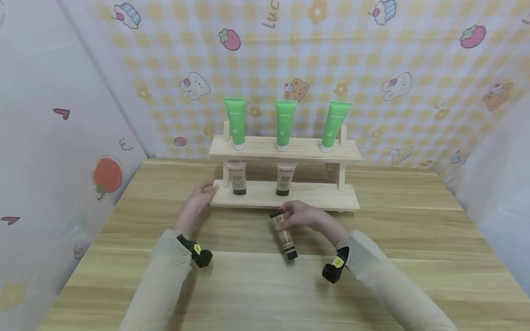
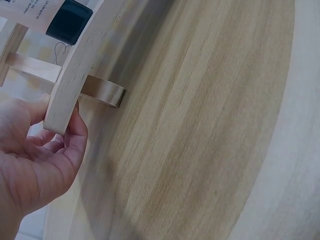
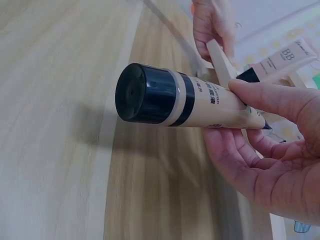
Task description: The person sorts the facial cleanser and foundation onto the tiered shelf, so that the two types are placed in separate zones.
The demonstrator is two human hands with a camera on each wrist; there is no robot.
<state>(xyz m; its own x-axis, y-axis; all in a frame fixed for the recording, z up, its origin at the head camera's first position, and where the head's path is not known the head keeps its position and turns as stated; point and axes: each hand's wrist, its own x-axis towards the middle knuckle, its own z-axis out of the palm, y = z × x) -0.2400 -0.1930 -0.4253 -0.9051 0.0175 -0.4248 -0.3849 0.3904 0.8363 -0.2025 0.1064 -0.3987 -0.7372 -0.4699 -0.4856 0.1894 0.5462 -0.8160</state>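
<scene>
My right hand [image 1: 301,215] holds a beige foundation tube [image 3: 215,105] with a black cap, in front of the wooden two-tier shelf [image 1: 331,195]. In the right wrist view the thumb and fingers pinch the tube's body, its cap pointing away from the palm. My left hand [image 1: 200,197] grips the left end of the lower tier; the left wrist view shows the thumb on top and fingers curled beneath the board [image 2: 62,100]. On that tier stand two pinkish BB cream tubes, the left one [image 1: 238,178] and the middle one [image 1: 285,179], caps down.
Three green tubes stand on the upper tier: left [image 1: 237,122], middle [image 1: 285,124] and right [image 1: 334,125], which tilts. The shelf stands on a wood-grain table [image 1: 410,239], near the patterned cloth backdrop [image 1: 265,59]. A plain white cloth [image 1: 37,151] hangs at the left.
</scene>
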